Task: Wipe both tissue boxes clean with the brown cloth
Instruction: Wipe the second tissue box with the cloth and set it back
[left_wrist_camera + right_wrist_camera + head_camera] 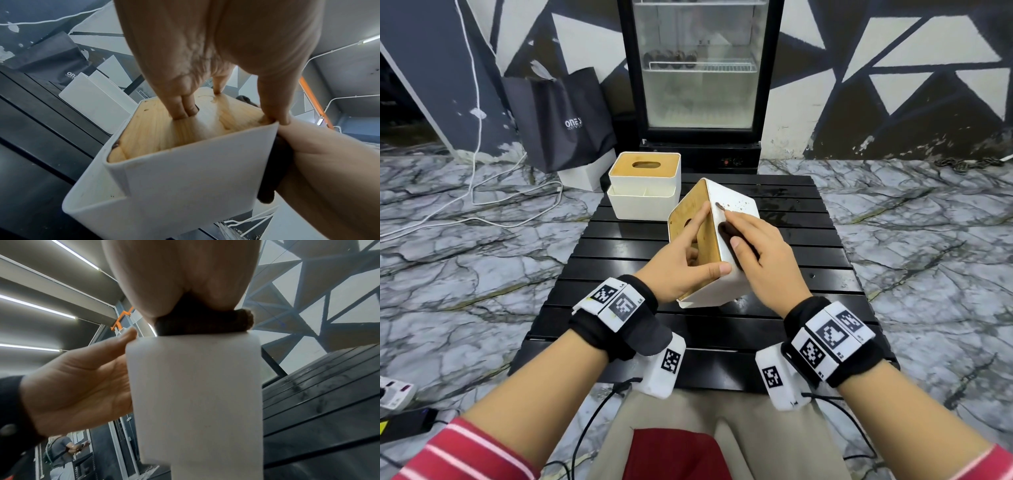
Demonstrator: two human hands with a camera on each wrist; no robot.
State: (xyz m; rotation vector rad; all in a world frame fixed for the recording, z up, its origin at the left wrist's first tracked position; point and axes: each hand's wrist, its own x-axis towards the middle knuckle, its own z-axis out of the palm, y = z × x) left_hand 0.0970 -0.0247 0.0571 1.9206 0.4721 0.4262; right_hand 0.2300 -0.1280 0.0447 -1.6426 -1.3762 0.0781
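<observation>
A white tissue box (736, 209) with a wooden lid (690, 219) is tipped on its side on the black slatted table (808, 281). My left hand (685, 260) grips it: two fingers go into the lid's slot (185, 110), the thumb hooks the lid's edge. My right hand (760, 260) presses the brown cloth (727, 233) against the box's upward white side, where brown specks (736, 205) show beyond the fingers. The cloth (201, 322) is bunched under that hand on the box (195, 394). The second tissue box (645, 185) stands upright at the table's far left.
Behind the table stand a glass-door fridge (700, 68), a dark paper bag (561, 116) and a white bin (585, 176). White cables (479, 144) trail over the marble floor at left. A power strip (393, 390) lies near my left elbow.
</observation>
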